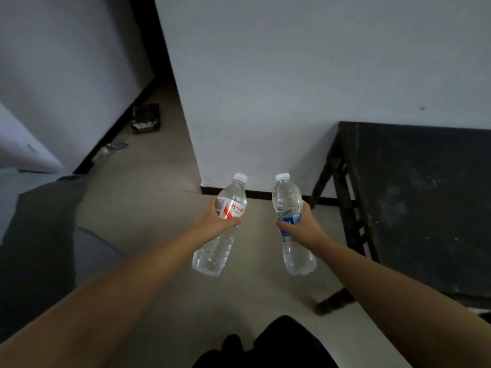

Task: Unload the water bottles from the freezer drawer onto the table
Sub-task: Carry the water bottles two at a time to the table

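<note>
At centre frame my left hand [212, 217] gripped the red-label bottle [221, 229] and my right hand [305, 227] the blue-label bottle [292, 229], both held in the air. With the table [425, 208] at three o'clock, I judged a chilled, slick bottle might slip mid-swing.

Bottles [220, 235] [292, 235]: clear glossy plastic, white caps.
Labels: glossy film, red-white and blue.
Table [419, 197]: dark, matt, scuffed wood.
Floor [159, 208]: smooth, matt.
</note>
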